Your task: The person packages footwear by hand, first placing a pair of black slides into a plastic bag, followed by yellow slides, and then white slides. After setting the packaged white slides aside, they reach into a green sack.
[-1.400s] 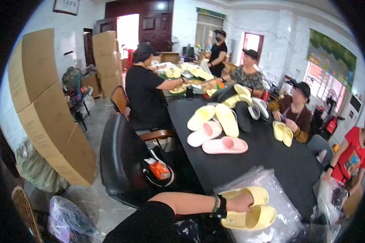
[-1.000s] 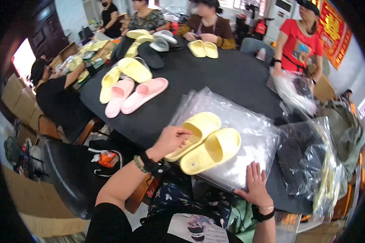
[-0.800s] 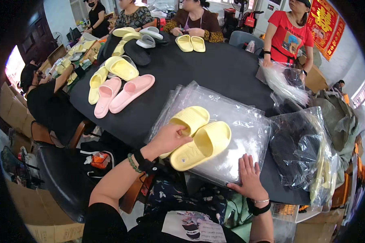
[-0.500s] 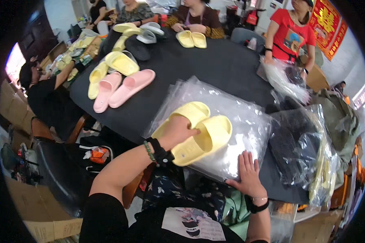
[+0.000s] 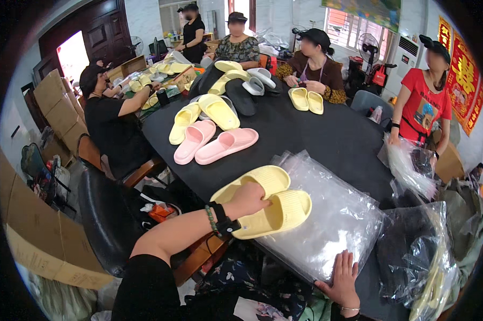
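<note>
My left hand (image 5: 247,200) is closed around the inner edges of a pair of yellow slippers (image 5: 291,212), gripping both together. The pair is over the left side of a stack of clear plastic bags (image 5: 335,206) on the black table. On the near right corner of that stack, my right hand (image 5: 341,283) lies flat with its fingers spread. Beyond the held pair are two pink slippers (image 5: 228,147), beside some loose yellow slippers (image 5: 218,111).
Black and grey slippers (image 5: 241,96) are piled at the table's far left. Another yellow pair (image 5: 307,100) stands before a seated person. Bagged dark items (image 5: 407,241) lie on the right. A person in red (image 5: 421,101) handles plastic bags. A black chair (image 5: 105,219) stands left.
The view has tilted up and turned left, showing more of the room. My left hand has carried the yellow slippers leftward relative to the bags. My right hand stays on the stack.
</note>
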Motion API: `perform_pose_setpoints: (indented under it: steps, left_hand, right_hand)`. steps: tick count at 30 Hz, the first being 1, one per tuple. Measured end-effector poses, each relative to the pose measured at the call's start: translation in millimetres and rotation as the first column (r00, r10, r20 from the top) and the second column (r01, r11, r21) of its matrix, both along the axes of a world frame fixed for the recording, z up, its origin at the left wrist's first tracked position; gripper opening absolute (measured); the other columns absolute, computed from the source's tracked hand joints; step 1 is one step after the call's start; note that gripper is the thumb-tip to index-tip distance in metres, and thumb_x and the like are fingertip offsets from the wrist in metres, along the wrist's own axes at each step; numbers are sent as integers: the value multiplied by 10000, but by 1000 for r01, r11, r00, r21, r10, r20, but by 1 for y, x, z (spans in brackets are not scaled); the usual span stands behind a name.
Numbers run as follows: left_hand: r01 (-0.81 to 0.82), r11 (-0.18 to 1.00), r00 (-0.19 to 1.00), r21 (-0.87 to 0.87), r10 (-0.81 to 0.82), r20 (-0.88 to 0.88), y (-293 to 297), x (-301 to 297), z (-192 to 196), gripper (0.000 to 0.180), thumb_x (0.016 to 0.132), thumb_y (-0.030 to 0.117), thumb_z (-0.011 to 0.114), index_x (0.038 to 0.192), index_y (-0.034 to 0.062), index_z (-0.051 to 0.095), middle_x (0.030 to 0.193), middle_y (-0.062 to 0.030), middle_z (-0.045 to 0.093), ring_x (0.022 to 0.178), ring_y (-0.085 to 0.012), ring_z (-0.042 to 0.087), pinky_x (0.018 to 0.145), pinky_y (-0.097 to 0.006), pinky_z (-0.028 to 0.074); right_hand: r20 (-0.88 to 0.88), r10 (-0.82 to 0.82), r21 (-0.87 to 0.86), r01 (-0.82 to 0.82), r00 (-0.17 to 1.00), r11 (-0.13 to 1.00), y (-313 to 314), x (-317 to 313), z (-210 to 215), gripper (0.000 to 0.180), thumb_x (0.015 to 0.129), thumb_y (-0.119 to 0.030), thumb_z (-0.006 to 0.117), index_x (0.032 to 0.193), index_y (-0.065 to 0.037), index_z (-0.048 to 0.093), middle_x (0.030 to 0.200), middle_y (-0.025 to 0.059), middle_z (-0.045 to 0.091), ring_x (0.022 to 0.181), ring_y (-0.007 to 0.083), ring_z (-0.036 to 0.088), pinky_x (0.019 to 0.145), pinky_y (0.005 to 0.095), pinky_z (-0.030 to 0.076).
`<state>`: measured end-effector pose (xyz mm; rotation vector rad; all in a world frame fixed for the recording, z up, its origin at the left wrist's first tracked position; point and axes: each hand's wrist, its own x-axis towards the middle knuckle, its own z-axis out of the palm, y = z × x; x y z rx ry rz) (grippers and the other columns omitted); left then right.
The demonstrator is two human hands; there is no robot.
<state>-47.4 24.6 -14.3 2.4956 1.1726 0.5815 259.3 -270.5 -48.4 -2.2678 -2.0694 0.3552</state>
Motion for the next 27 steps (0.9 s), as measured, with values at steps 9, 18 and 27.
perform_pose_setpoints:
  steps: [9,18,27]
  left_hand:
    - [-262,941,951,215,290,-108,116,-87,113,408,723,365,791,728,-33,701,714,-223,656,700,-388,658,670,-472,522]
    - [-644,673,763,363,597,247,287,-183,105,242,728,205,730,766,-32,700,810,-251,677,843,-402,673,746,-462,541]
    - [-160,901,957,402,43,285,137,-52,23,317,794,194,714,1066,32,714,1140,-242,639,1066,-425,596,949,-469,469]
  right_hand:
    - [-4,-16,-8,16,1000,1000,1,-15,31,1035,845,-545,678,1545,33,182,1605,276,170,1497,446,112,1169,617,141]
    - [-39,-38,-61,36,999,997,8,-17,36,1069,810,-516,727,1550,21,173,1614,265,153,1503,431,107,1179,598,121]
    - [-10,-35,-46,35,999,998,3,-20,35,1048,817,-548,707,1531,44,219,1606,278,167,1496,445,120,1168,608,147]
